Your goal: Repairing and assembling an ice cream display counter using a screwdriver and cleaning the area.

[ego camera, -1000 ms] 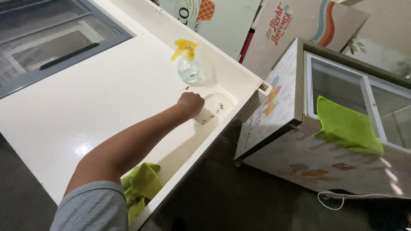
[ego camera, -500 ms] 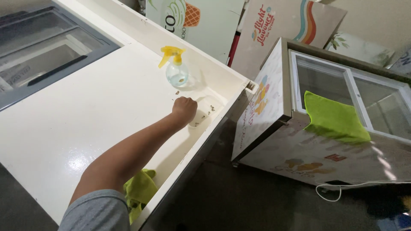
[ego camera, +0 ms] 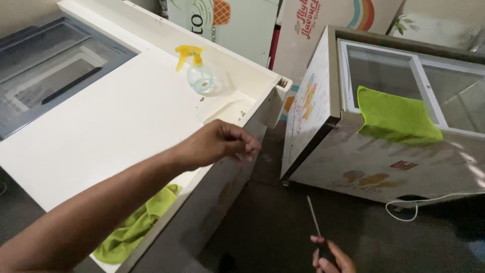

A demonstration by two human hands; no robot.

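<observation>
Head view: the left hand (ego camera: 217, 144), fingers pinched, has lifted off the white counter (ego camera: 116, 126); the right hand (ego camera: 331, 258) grips a screwdriver (ego camera: 316, 222) below.

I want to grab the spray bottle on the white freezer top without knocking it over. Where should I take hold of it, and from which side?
Take the spray bottle by the narrow neck just under the yellow trigger head. It stands upright, and the round clear body below is wider and harder to close a grip around. Come from the front, across the white freezer top, since the raised rim stands behind it.
</observation>
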